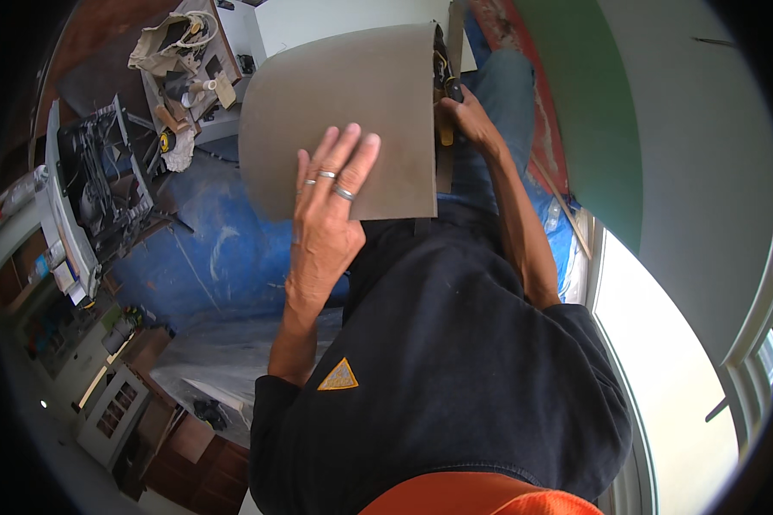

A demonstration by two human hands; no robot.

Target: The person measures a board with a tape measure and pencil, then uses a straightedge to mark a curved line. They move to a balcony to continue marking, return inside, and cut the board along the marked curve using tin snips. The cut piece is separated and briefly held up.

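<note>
A brown-grey board [343,112], smooth and flat-faced, with its left side bowed by the lens, is in front of my body. My left hand [331,193], wearing rings, lies on its face near the lower edge with the fingers stretched out. At the board's right edge is my right hand [468,116], its fingers closed and partly hidden. It is at a dark tool-like thing [453,88] whose kind I cannot make out. Yellow and black parts [445,135] show beside the hand, behind the board's edge.
Blue sheeting [206,240] covers the floor. To the left stands a black-and-grey folding stand [103,180]. A tape measure [167,141] and a cloth bag [167,43] lie beyond it with other tools. A green-and-grey wall [593,112] rises on the right; shelving [112,412] is at lower left.
</note>
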